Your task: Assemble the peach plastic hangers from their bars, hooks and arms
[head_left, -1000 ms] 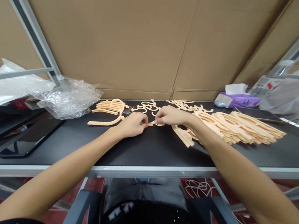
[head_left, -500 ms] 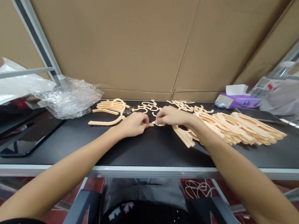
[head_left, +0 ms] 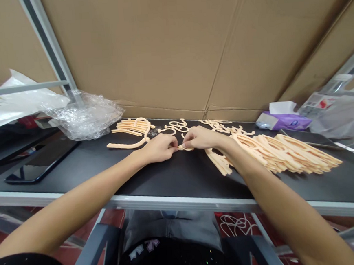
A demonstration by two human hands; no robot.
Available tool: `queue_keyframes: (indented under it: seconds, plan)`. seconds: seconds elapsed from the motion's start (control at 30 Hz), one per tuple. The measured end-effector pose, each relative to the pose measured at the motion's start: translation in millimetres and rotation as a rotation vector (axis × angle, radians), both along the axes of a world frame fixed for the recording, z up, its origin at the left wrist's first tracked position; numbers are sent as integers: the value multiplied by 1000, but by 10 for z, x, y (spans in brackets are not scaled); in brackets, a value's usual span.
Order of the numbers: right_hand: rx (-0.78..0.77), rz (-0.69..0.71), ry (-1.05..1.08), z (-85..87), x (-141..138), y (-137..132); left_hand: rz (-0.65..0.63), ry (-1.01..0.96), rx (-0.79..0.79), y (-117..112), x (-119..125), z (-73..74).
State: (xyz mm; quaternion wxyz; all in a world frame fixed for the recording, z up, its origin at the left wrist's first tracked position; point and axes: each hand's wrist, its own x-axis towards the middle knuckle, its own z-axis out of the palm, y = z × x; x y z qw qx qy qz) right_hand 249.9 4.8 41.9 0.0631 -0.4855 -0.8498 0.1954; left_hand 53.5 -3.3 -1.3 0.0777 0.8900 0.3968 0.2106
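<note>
Over the middle of the black table, my left hand [head_left: 162,147] and my right hand [head_left: 202,138] meet with fingertips close together. A small cream plastic hanger hook [head_left: 188,149] is pinched in my right hand, its curve showing below the fingers. My left hand is closed in a pinch at the other end of that small piece [head_left: 180,148]; what exactly it grips is mostly hidden. Left of my hands lies a hanger arm with a hook attached [head_left: 127,145]. Several loose hooks [head_left: 176,127] lie just beyond my fingers.
Cream hanger arms [head_left: 129,125] are stacked at the back left; more small parts [head_left: 221,125] lie behind my right hand. A large pile of hanger pieces [head_left: 284,150] spreads to the right. Around them are a purple tissue pack [head_left: 289,120], clear plastic wrap [head_left: 85,117] and a dark phone [head_left: 41,161].
The view has shifted very slightly. Both hands stay pinched together at the same spot, with the fingertips a little nearer each other.
</note>
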Motion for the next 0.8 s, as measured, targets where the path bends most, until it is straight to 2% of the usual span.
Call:
queue_keyframes:
  seconds: [0.4, 0.53, 0.8]
  plan:
    - [-31, 43, 58, 23, 90, -20, -35, -19, -38, 13, 10, 4]
    - [-40, 24, 116, 41, 128, -27, -30, -24, -42, 19, 13, -4]
    - [-48, -35, 58, 20, 142, -43, -27, -24, -34, 24, 3, -17]
